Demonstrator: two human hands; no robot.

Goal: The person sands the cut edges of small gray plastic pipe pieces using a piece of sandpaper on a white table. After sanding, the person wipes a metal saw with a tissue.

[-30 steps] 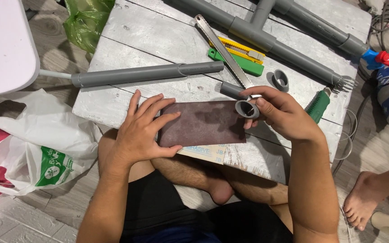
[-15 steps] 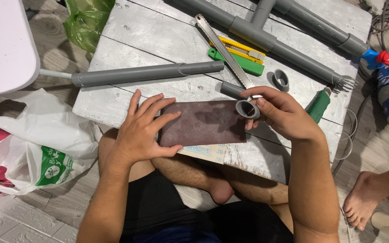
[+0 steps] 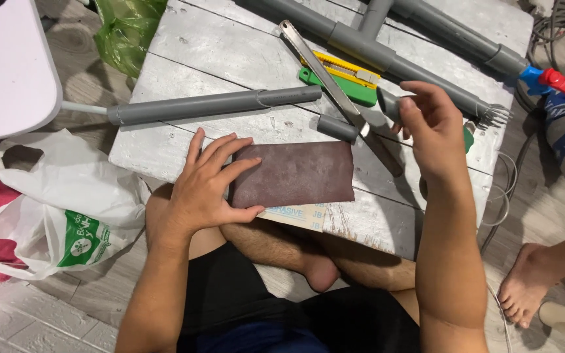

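The left hand (image 3: 207, 186) lay flat, its grip spread apart, fingers and palm pressing the near left end of the sandpaper (image 3: 295, 173), thumb along its front edge. The right hand (image 3: 429, 127) was lifted above the surface, beyond the sandpaper's right end, its grip curled around a short grey fitting (image 3: 388, 104); only the fitting's end showed past the fingers, so how tightly it was clamped could not be told. The sandpaper was a dull maroon rectangle, gritty on top, lying flat with a pale backing sheet (image 3: 293, 216) peeking out at its front edge. Just beyond its far right corner lay a short grey pipe stub (image 3: 337, 127), smooth and round. Farther beyond it ran a long grey pipe (image 3: 214, 104), a flat metal blade (image 3: 335, 88), a green and yellow cutter (image 3: 341, 78), and a grey pipe assembly (image 3: 374, 49) ending in a blue and red valve (image 3: 547, 78). The surface (image 3: 230, 52) was rough, whitewashed planks, scratched and grainy. Left of the sandpaper, on a wood-patterned floor, sat a white plastic bag (image 3: 60, 196) and a green bag (image 3: 125, 29). Another person's bare foot (image 3: 524, 281) rested on the floor to the right.
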